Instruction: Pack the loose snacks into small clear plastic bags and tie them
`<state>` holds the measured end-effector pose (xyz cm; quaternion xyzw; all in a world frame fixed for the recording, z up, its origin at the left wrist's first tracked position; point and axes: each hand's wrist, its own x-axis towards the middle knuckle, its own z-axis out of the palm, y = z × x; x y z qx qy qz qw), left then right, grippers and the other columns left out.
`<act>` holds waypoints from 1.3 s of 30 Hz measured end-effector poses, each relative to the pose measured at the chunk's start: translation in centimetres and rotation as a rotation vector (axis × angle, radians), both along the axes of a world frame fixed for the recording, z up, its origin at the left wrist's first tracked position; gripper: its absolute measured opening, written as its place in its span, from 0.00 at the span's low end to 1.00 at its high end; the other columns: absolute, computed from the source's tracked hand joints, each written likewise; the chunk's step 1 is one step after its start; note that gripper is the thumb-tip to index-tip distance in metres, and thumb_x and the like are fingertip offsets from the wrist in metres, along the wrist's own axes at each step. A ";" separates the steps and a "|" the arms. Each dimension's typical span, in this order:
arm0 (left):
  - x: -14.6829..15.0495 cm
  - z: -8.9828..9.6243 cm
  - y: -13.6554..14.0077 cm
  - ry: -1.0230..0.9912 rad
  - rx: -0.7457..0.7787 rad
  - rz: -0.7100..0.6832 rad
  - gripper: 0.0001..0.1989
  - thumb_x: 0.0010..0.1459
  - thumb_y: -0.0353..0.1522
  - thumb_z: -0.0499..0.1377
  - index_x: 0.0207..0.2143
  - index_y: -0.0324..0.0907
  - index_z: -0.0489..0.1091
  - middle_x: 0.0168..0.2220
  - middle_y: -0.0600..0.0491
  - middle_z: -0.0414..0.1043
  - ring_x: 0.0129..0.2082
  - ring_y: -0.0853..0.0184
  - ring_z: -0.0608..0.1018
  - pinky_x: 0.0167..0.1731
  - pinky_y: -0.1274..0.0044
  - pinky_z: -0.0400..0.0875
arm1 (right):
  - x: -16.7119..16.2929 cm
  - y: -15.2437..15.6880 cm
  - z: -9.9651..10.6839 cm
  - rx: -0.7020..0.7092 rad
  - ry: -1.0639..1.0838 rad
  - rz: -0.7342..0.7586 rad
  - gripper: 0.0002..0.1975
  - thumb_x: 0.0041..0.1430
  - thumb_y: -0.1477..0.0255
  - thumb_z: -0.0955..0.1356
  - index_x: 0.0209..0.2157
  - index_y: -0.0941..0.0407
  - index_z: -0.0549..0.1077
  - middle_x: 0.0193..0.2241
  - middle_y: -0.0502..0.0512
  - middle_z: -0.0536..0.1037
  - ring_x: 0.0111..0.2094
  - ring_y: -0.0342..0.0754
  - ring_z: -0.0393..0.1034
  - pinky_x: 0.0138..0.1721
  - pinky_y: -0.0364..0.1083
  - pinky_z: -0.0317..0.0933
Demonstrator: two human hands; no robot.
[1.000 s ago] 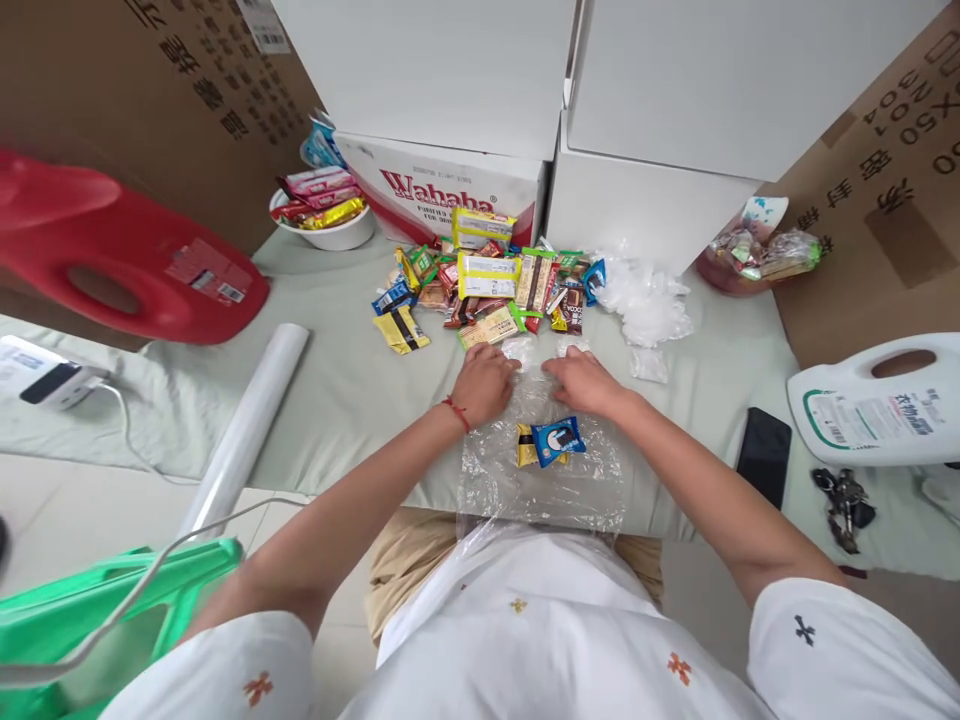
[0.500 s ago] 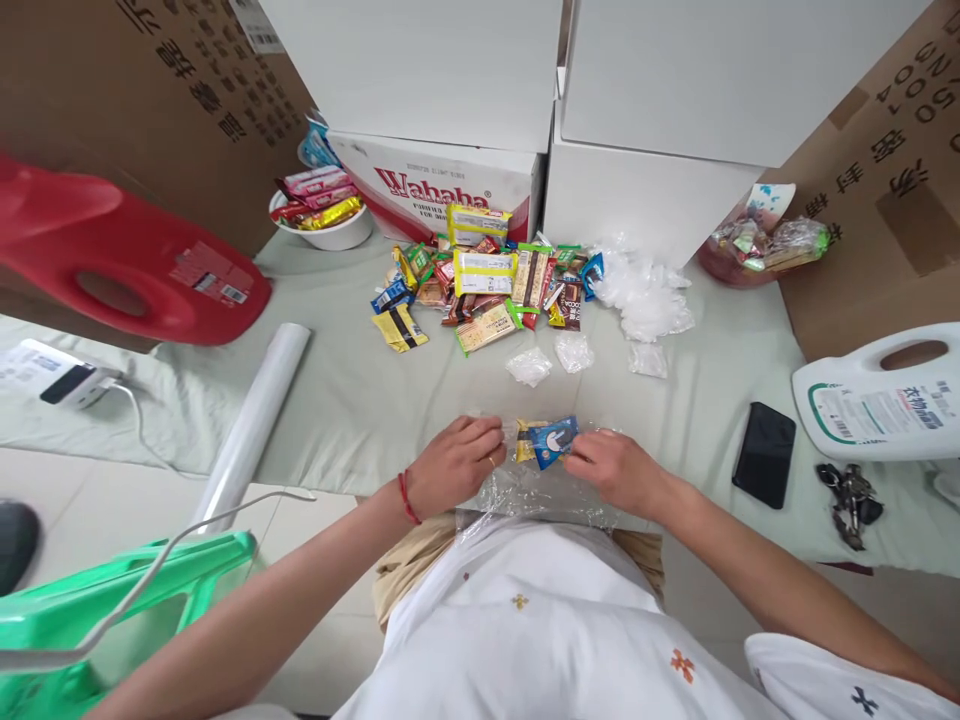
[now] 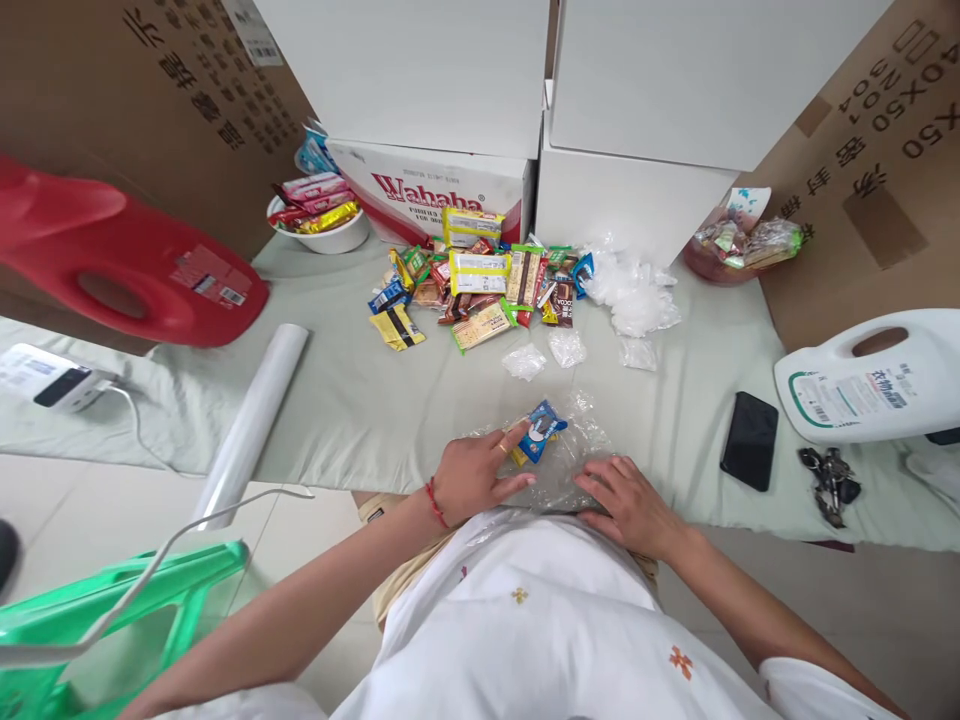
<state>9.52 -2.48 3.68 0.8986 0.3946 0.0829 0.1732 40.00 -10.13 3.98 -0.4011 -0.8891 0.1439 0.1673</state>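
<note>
A blue snack packet [image 3: 543, 428] lies over a yellow packet [image 3: 518, 457], which is mostly hidden, on a sheet of clear plastic film [image 3: 581, 440] at the table's front edge. My left hand [image 3: 476, 472], with a red string on the wrist, is open. Its stretched fingers touch the left side of the blue packet and its thumb points out over the film. My right hand [image 3: 628, 502] is also open, fingers spread and lying on the film's right part. Several small clear wrapped bundles [image 3: 567, 348] sit beyond the packets, beside a heap of crumpled clear plastic [image 3: 637, 295].
A pile of wrapped snacks [image 3: 480, 275] lies before the white boxes [image 3: 442, 180]. On the left are a white film roll [image 3: 259, 420], a red jug [image 3: 127, 260] and a snack bowl [image 3: 337, 236]. A phone [image 3: 750, 440], keys [image 3: 830, 485] and a white bottle [image 3: 877, 375] are right.
Both hands have loosened from a pinch to spread fingers. My left hand has moved onto the blue packet, which has turned and shifted slightly. My right hand has moved down and away from it.
</note>
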 end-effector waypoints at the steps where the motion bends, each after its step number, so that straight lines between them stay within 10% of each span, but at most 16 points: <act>1: 0.6 -0.1 -0.1 0.025 0.010 0.024 0.37 0.66 0.56 0.49 0.69 0.46 0.55 0.41 0.50 0.77 0.32 0.62 0.79 0.28 0.73 0.67 | -0.1 -0.4 -0.4 0.033 -0.025 -0.021 0.20 0.65 0.65 0.71 0.56 0.57 0.71 0.49 0.64 0.74 0.46 0.57 0.66 0.48 0.56 0.63; 6: 2.5 -0.7 -0.5 0.024 0.194 0.090 0.18 0.71 0.43 0.51 0.51 0.47 0.76 0.34 0.50 0.78 0.30 0.64 0.78 0.29 0.72 0.66 | -1.5 -0.9 -2.9 0.124 -0.002 -0.059 0.07 0.67 0.71 0.69 0.45 0.54 0.77 0.44 0.58 0.77 0.43 0.53 0.66 0.45 0.52 0.61; 11: 2.5 -0.8 0.2 -0.152 0.395 -0.023 0.12 0.67 0.28 0.55 0.41 0.45 0.79 0.56 0.49 0.77 0.58 0.58 0.74 0.55 0.63 0.65 | -2.5 -0.8 -1.9 0.145 0.085 -0.057 0.08 0.66 0.78 0.67 0.39 0.53 0.77 0.40 0.55 0.78 0.44 0.51 0.66 0.47 0.51 0.60; 21: 3.3 -0.5 2.2 -0.189 0.169 -0.278 0.17 0.60 0.21 0.54 0.44 0.45 0.77 0.58 0.54 0.77 0.58 0.66 0.77 0.69 0.63 0.54 | -4.8 5.7 3.5 0.147 -0.072 -0.277 0.15 0.72 0.76 0.58 0.39 0.53 0.75 0.34 0.53 0.75 0.28 0.42 0.65 0.29 0.42 0.54; 30: 2.9 -1.2 2.1 -0.302 0.047 -0.327 0.16 0.57 0.21 0.53 0.39 0.45 0.77 0.58 0.52 0.77 0.62 0.66 0.74 0.71 0.62 0.48 | -6.6 13.3 2.3 -0.080 -0.053 -0.343 0.13 0.73 0.69 0.60 0.42 0.53 0.75 0.38 0.56 0.76 0.35 0.48 0.70 0.32 0.43 0.57; 35: 2.6 -0.8 2.1 -0.321 -0.033 -0.277 0.16 0.53 0.21 0.54 0.37 0.45 0.77 0.58 0.53 0.77 0.61 0.65 0.75 0.71 0.59 0.43 | -5.3 14.4 4.6 -0.237 0.143 -0.114 0.16 0.73 0.61 0.61 0.47 0.53 0.75 0.44 0.57 0.77 0.38 0.47 0.72 0.39 0.44 0.63; 39: 2.6 -0.5 2.2 -0.295 -0.048 -0.264 0.16 0.53 0.21 0.54 0.34 0.46 0.76 0.58 0.54 0.76 0.60 0.64 0.76 0.71 0.58 0.44 | -3.0 12.5 7.3 -0.345 0.063 0.137 0.41 0.56 0.47 0.72 0.67 0.48 0.63 0.60 0.60 0.71 0.45 0.52 0.73 0.44 0.47 0.66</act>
